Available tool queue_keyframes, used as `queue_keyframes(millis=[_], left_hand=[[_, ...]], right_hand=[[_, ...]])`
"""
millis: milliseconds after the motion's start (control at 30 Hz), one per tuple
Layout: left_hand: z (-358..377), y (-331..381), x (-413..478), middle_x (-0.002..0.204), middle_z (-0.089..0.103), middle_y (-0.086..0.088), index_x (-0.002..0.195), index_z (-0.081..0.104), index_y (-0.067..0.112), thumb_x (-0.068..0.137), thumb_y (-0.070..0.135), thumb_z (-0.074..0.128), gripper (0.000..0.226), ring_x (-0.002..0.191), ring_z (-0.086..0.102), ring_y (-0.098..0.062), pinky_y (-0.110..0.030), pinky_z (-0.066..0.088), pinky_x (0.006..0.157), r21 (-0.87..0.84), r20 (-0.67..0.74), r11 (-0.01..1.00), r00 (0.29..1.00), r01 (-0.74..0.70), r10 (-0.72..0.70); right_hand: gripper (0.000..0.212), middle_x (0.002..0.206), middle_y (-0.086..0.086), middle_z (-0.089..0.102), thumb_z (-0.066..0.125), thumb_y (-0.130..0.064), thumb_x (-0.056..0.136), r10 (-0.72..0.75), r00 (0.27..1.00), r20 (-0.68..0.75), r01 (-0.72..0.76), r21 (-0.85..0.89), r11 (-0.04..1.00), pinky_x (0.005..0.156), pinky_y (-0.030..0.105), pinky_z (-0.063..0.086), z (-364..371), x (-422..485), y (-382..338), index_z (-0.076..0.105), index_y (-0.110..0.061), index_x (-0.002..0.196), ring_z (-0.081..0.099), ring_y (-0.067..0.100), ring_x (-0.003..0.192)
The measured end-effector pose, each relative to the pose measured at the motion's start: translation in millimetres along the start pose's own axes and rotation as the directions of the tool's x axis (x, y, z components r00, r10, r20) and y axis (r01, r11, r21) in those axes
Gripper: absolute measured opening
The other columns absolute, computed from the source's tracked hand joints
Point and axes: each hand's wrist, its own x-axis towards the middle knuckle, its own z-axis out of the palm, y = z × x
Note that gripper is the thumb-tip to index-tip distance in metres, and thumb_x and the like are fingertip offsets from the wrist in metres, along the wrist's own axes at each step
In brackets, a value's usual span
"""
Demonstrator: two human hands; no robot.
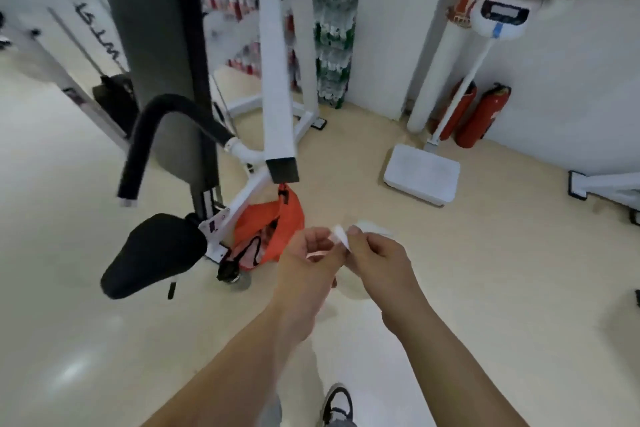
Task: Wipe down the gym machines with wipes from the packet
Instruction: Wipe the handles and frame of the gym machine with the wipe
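Both my hands meet at the centre of the head view, pinching a small white wipe (pixel 341 235) between them. My left hand (pixel 308 260) holds its left side with thumb and fingers, my right hand (pixel 377 256) holds the right side; more white material (pixel 372 227) shows behind the right fingers. Whether a packet is in either hand I cannot tell. The gym machine stands to the left: a black padded seat (pixel 152 255), a curved black handle (pixel 156 128), a white frame post (pixel 277 80) and a dark grey upright column (pixel 156 28).
An orange bag (pixel 268 232) lies at the machine's base. A white weighing scale (pixel 420 173) with a display head stands to the right, two red fire extinguishers (pixel 481 114) behind it by the wall. Stacked bottles (pixel 334 45) sit at the back. My shoe (pixel 337 404) is on the beige floor.
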Motion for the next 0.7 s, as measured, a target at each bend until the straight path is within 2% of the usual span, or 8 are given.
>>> queue_keyframes(millis=[100,167,233,367,467,533,600,700], left_hand=[[-74,0,-26,0.091,0.075,-0.006,0.105,0.069,0.020,0.089,0.022,0.079,0.019,0.072,0.062,-0.016,-0.030,0.052,0.066,-0.067,-0.134,0.997,0.990,0.030,-0.039],[-128,-1,-43,0.090,0.076,-0.005,0.106,0.069,0.020,0.087,0.031,0.081,0.025,0.072,0.064,-0.015,-0.029,0.053,0.066,-0.096,-0.217,0.995,0.975,0.024,-0.045],[-182,-1,-63,0.095,0.076,-0.007,0.108,0.070,0.017,0.086,0.035,0.082,0.031,0.075,0.067,-0.015,-0.026,0.053,0.065,-0.131,-0.302,0.991,0.953,-0.004,-0.036],[-297,-6,-110,0.097,0.071,-0.006,0.105,0.065,0.018,0.084,0.029,0.084,0.030,0.079,0.072,-0.016,-0.025,0.060,0.063,-0.185,-0.570,0.977,0.821,-0.105,-0.019],[-391,-14,-149,0.089,0.074,-0.002,0.101,0.065,0.017,0.082,0.034,0.084,0.032,0.079,0.075,-0.016,-0.033,0.064,0.074,-0.221,-0.695,0.967,0.715,-0.122,-0.068],[-451,-19,-175,0.079,0.077,0.003,0.095,0.070,0.018,0.086,0.037,0.081,0.024,0.072,0.074,-0.008,-0.022,0.061,0.068,-0.216,-0.730,0.970,0.678,-0.115,-0.082],[-504,-26,-199,0.076,0.077,0.004,0.090,0.075,0.017,0.089,0.035,0.078,0.019,0.073,0.075,-0.010,-0.016,0.056,0.062,-0.218,-0.762,0.969,0.640,-0.113,-0.097],[-567,-37,-229,0.080,0.079,0.000,0.088,0.078,0.014,0.092,0.031,0.074,0.017,0.081,0.077,-0.016,-0.028,0.062,0.076,-0.236,-0.800,0.964,0.588,-0.126,-0.119]], right_hand=[[0.048,0.079,0.008,0.071,0.055,-0.049,0.102,-0.037,0.977,0.209,0.059,-0.100,0.993,0.072,0.028,0.050,60,-24,-19,0.074,-0.008,0.086,0.062,0.015,0.073],[0.045,0.083,0.007,0.075,0.058,-0.053,0.100,-0.072,0.944,0.322,0.132,-0.168,0.977,0.081,0.041,0.058,108,-40,-29,0.078,-0.014,0.089,0.069,0.021,0.081],[0.040,0.082,0.000,0.077,0.061,-0.056,0.098,-0.089,0.890,0.446,0.206,-0.222,0.953,0.085,0.048,0.059,160,-59,-38,0.080,-0.022,0.088,0.071,0.019,0.083],[0.041,0.080,-0.001,0.076,0.059,-0.055,0.099,-0.067,0.735,0.675,0.326,-0.265,0.908,0.076,0.042,0.059,280,-108,-47,0.080,-0.023,0.086,0.069,0.010,0.079],[0.042,0.072,-0.009,0.074,0.052,-0.048,0.105,-0.022,0.659,0.752,0.354,-0.284,0.891,0.069,0.027,0.049,381,-158,-47,0.080,-0.021,0.088,0.067,-0.002,0.069],[0.044,0.079,-0.006,0.078,0.050,-0.048,0.106,0.014,0.617,0.787,0.372,-0.307,0.876,0.082,0.035,0.057,444,-193,-43,0.080,-0.020,0.090,0.073,0.005,0.081],[0.044,0.086,-0.001,0.080,0.049,-0.046,0.107,0.049,0.557,0.829,0.379,-0.306,0.873,0.096,0.042,0.057,499,-225,-40,0.081,-0.019,0.092,0.076,0.015,0.091],[0.042,0.087,-0.007,0.080,0.048,-0.044,0.107,0.084,0.467,0.880,0.421,-0.305,0.854,0.091,0.033,0.056,563,-265,-41,0.080,-0.020,0.093,0.076,0.006,0.088]])
